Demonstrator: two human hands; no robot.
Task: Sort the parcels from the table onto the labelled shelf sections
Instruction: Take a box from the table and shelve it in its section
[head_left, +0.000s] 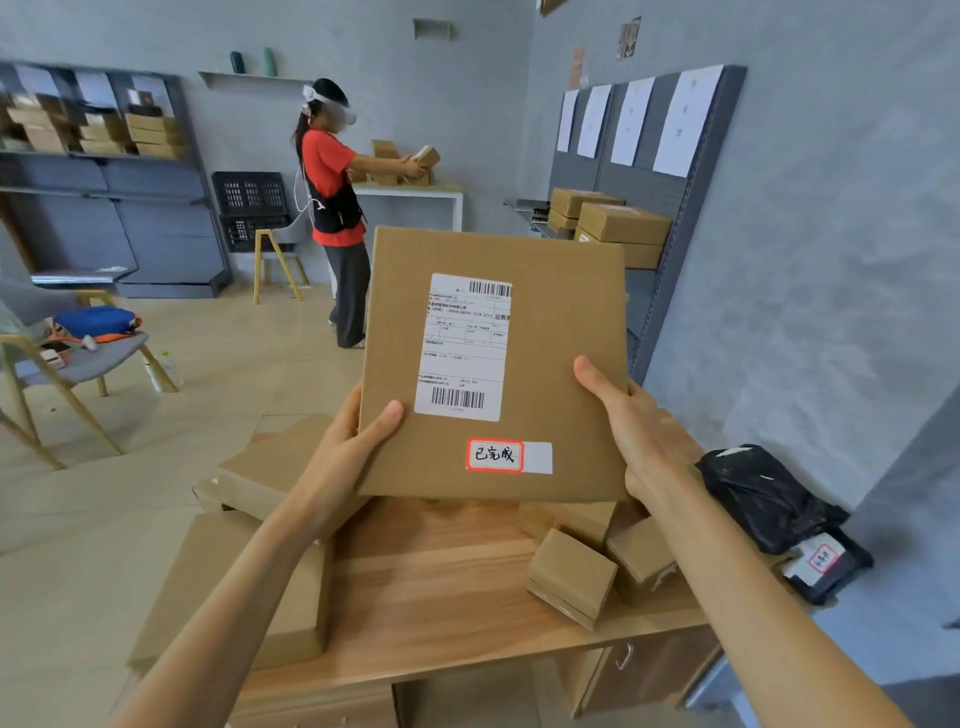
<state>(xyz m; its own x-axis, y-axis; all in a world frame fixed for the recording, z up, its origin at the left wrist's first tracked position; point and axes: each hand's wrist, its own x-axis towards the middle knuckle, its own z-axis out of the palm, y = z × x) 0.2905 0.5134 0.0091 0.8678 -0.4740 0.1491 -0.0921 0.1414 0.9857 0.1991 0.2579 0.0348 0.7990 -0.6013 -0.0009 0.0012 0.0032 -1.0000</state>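
Note:
A flat brown cardboard parcel (561, 332) with a white shipping label and a red-bordered sticker is held upright above the wooden table (441, 587). My left hand (348, 447) grips its lower left edge, and my right hand (628, 421) grips its lower right edge. Beneath it lie small brown boxes (571, 577), flat parcels (223, 587) at the table's left, and black plastic mailers (763, 499) at the right. The grey shelf unit (654, 156) with white paper labels stands against the right wall, with several boxes (623, 223) on it.
Another person in a red shirt (332, 208) handles boxes at a white table at the back. A second grey shelf (104, 171) with boxes lines the far left wall. A chair (78, 364) with a blue bag stands left. Black crates (249, 208) and a stool sit behind.

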